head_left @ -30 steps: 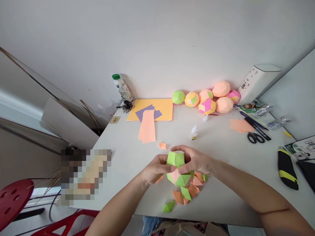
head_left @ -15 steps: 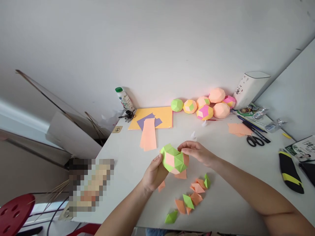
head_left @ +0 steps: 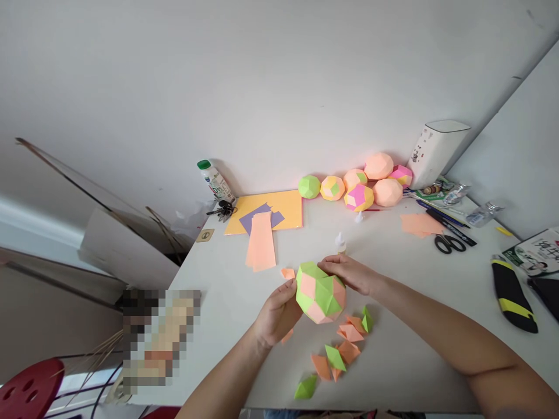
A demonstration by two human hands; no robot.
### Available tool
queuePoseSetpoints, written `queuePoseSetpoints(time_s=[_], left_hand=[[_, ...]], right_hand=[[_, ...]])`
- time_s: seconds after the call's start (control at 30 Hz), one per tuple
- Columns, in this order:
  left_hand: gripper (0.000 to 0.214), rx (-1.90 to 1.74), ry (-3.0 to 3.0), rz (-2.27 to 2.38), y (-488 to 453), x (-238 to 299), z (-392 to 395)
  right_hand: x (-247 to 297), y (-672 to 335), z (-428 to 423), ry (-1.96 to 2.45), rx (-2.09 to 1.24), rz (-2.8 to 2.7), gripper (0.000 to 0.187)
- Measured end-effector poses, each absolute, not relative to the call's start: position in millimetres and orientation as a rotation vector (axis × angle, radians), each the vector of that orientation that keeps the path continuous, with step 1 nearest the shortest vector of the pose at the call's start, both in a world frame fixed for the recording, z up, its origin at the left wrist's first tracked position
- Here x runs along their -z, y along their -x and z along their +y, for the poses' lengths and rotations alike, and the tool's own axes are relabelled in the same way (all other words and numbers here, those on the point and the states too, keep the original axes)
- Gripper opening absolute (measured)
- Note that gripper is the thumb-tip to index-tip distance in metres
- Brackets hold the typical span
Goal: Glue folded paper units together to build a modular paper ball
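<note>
A green and peach folded-paper ball is held above the white table. My left hand grips its left side, thumb on the near face and the other fingers mostly hidden behind. My right hand is closed at the ball's upper right edge; its fingertips are partly hidden there. Loose folded paper units lie on the table below: orange ones, a green one among them, and another green one nearer me. A small peach piece lies just beyond my left hand.
Finished paper balls line the wall. Peach strips lie on a yellow sheet beside a bottle and keys. At right are scissors, a black-and-yellow cutter and a white container. A glue bottle stands behind my right hand.
The paper ball has moved slightly right and down and turned a little in my hands. My right hand has come in closer against its upper edge.
</note>
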State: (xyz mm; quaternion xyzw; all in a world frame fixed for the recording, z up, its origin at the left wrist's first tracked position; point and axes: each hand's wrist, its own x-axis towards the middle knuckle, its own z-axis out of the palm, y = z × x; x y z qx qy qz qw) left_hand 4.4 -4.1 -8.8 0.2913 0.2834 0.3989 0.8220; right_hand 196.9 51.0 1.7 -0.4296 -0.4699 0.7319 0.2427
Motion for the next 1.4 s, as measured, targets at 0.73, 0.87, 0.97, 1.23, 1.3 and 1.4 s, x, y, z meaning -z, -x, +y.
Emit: queuePoseSetpoints(time_s=[0.73, 0.87, 0.97, 1.23, 1.3, 1.4], left_hand=[[0.041, -1.098, -1.646, 0.978, 3, 26, -12], [0.034, -0.929, -1.694, 0.795, 0, 19, -15], [0.025, -0.851, -1.713, 0.803, -6, 17, -17], [0.014, -0.714, -1.455, 0.725, -5, 15, -19], [0.012, -0.754, -1.401, 0.689, -3, 14, -18], [0.013, -0.791, -1.285, 0.627, -2, 13, -16]], right_hand=[[-16, -197, 32, 0.971, -1.672, -1.948, 0.051], [-15, -196, 29, 0.998, -1.671, -1.997, 0.053], [-16, -195, 26, 0.997, -1.658, -2.008, 0.051], [-13, -191, 22, 1.068, -1.497, -2.049, 0.051], [-11, -190, 23, 1.103, -1.483, -2.023, 0.049], [-8, -189, 25, 1.146, -1.462, -2.001, 0.045]])
